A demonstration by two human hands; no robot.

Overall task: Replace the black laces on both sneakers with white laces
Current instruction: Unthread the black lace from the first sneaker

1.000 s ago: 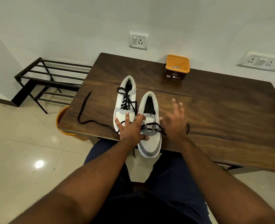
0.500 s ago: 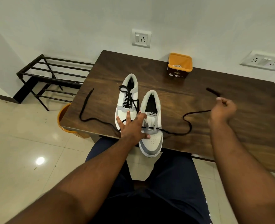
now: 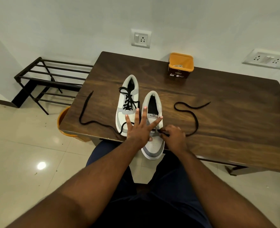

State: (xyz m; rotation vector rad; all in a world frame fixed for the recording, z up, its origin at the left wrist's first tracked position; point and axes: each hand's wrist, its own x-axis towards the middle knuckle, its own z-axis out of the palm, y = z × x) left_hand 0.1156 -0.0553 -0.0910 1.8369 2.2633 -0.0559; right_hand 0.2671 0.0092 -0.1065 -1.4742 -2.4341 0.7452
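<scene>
- I see my left hand (image 3: 140,127) at the centre of the frame, pressed flat with fingers spread straight; it lies across both sneakers, holding them down and gripping nothing.
- My right hand (image 3: 174,137) sits just right of it, fingers curled and pinching the black lace (image 3: 194,117) where it leaves the lower eyelets of the right sneaker (image 3: 153,127).
- From that pinch, the lace runs right along the wooden table (image 3: 226,112), loops upward, and ends with its tip toward the right centre of the frame.
- The right sneaker is nearly bare of lacing; its toe hangs over the near edge of the table.
- The left sneaker (image 3: 127,104), touching it on the left, is laced in black at the upper eyelets; its loosened lace end (image 3: 86,112) trails off toward the left centre of the frame.
- In the upper middle, near the wall, stands an orange tub (image 3: 180,65) with something pale inside; I cannot tell whether these are the white laces.
- A black metal rack (image 3: 53,79) stands on the floor at the upper left, and an orange bucket (image 3: 62,119) peeks out beneath the table's left edge.
</scene>
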